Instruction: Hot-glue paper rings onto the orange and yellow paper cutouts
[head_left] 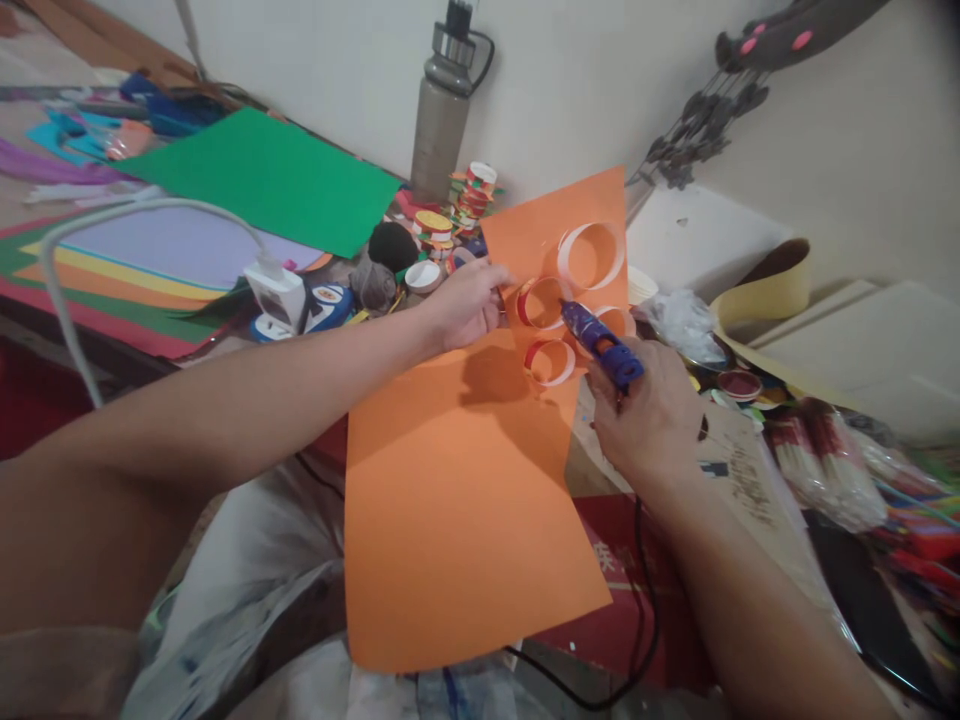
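A large orange paper sheet (pixel 465 480) lies in front of me, its near end hanging over my lap. Several paper rings stand on its far end: a big one (pixel 591 255), a red-lined one (pixel 541 302) and a smaller one (pixel 549 361). My left hand (pixel 465 305) is closed in a pinch at the edge of the red-lined ring. My right hand (pixel 649 420) grips a blue glue gun (pixel 600 340), whose nozzle points at the rings.
A grey bottle (pixel 442 110) stands by the wall behind stacked tape rolls (pixel 469 200). Green paper (pixel 270 175) and coloured sheets (pixel 150 260) lie at left. Packets of sticks (pixel 825 460) and cardboard (pixel 862 340) crowd the right. A black cord (pixel 637 620) trails from the glue gun.
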